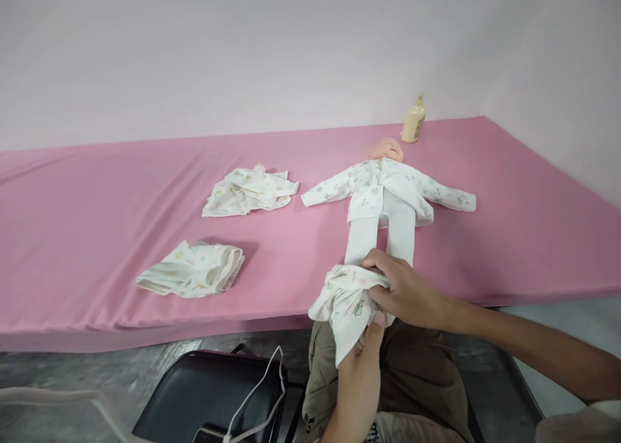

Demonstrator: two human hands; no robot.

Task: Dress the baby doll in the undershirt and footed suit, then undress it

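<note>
A baby doll [385, 200] lies on its back on the pink mattress [97, 197], dressed in a white printed top and white leggings, feet toward me. At its feet both my hands grip a small white printed garment [345, 297]. My right hand [405, 291] is closed on the garment's upper edge, right by the doll's feet. My left hand [361, 359] comes up from below, fingers pinching the garment's lower part. The doll's feet are hidden behind the garment and my right hand.
Two more white printed garments lie on the mattress: a crumpled one [250, 191] at mid-left and a folded one [194, 270] nearer the front edge. A cream pump bottle [414, 121] stands by the wall behind the doll's head. A black chair [208, 394] with a white cable stands below left.
</note>
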